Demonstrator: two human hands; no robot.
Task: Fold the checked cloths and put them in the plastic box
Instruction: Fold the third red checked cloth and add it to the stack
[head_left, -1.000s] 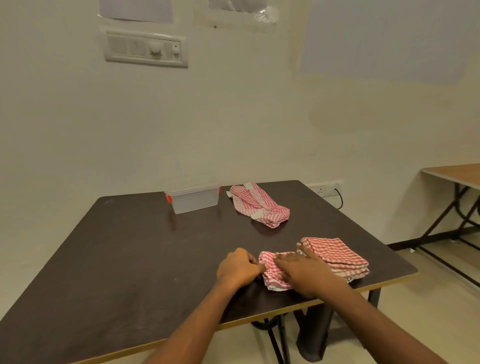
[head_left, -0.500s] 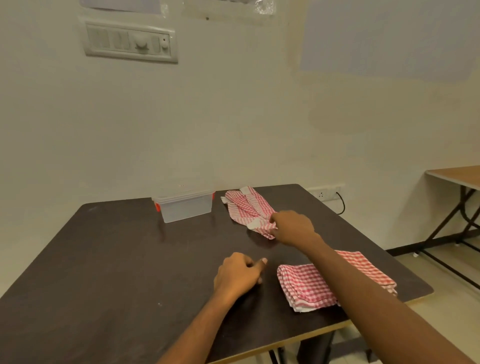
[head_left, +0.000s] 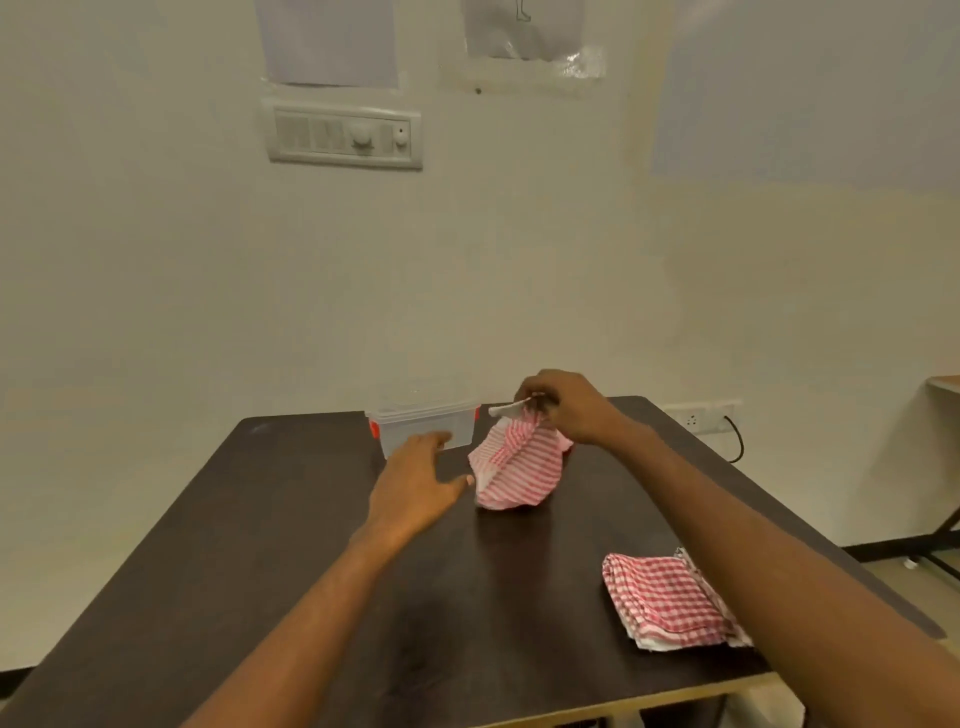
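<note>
Red-and-white checked cloth (head_left: 519, 467), soft and light, hangs at 12 o'clock from the right hand (head_left: 558, 408) pinching its white hem (head_left: 506, 410); the spread-fingered left hand (head_left: 415, 488) hovers beside it, apparently not touching. Best taken by corners. Clear plastic box (head_left: 423, 421): 11 o'clock.

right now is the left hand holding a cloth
No, the left hand reaches out with straight fingers that grip nothing; only the right hand pinches the lifted cloth.
</note>
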